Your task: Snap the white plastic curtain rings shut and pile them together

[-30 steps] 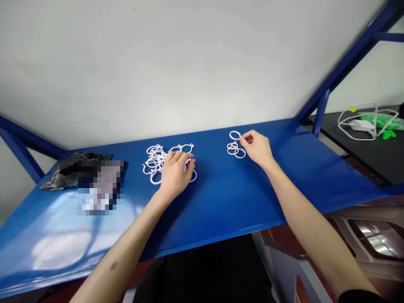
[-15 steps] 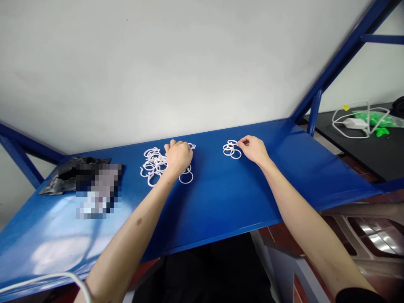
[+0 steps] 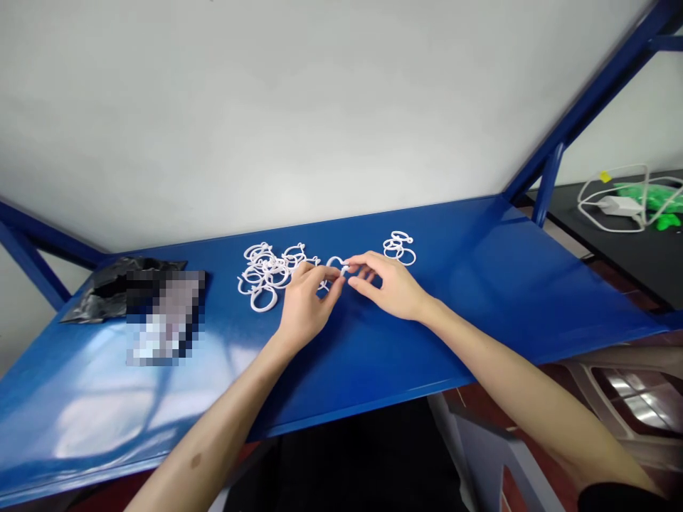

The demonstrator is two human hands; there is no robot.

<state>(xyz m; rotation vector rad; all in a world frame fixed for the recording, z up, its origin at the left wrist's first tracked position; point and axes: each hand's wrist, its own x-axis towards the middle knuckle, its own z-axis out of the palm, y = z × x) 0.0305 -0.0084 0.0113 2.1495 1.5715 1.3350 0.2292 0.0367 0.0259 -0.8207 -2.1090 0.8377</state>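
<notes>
Pinching a ring [image 3: 334,259] between thumb and forefinger, the left hand [image 3: 304,302] shows in the head view at the middle of the blue worktop [image 3: 459,249], its fingertips closed on the white loop near one end. The right hand [image 3: 395,286] comes to the same ring from the other side, thumb and forefinger slightly parted, tips at or just beside that end; whether they grip it, I cannot tell. The ring is between the two hands, above or against the worktop; which, I cannot tell.

Just left of the left hand, and partly hidden by it, lies a pile [image 3: 273,264] of white rings, overlapping one another, several with small knobs. Beyond the right hand, well apart from the pile, lies a small cluster [image 3: 395,244] of the same rings, also overlapping. At the worktop's left end rests a crumpled black bag [image 3: 96,302], with a pixelated item [image 3: 173,313] beside it. To the far right, a black surface [image 3: 592,252] carries a white charger [image 3: 622,206], a looped cord [image 3: 613,229] and something green [image 3: 666,222].
</notes>
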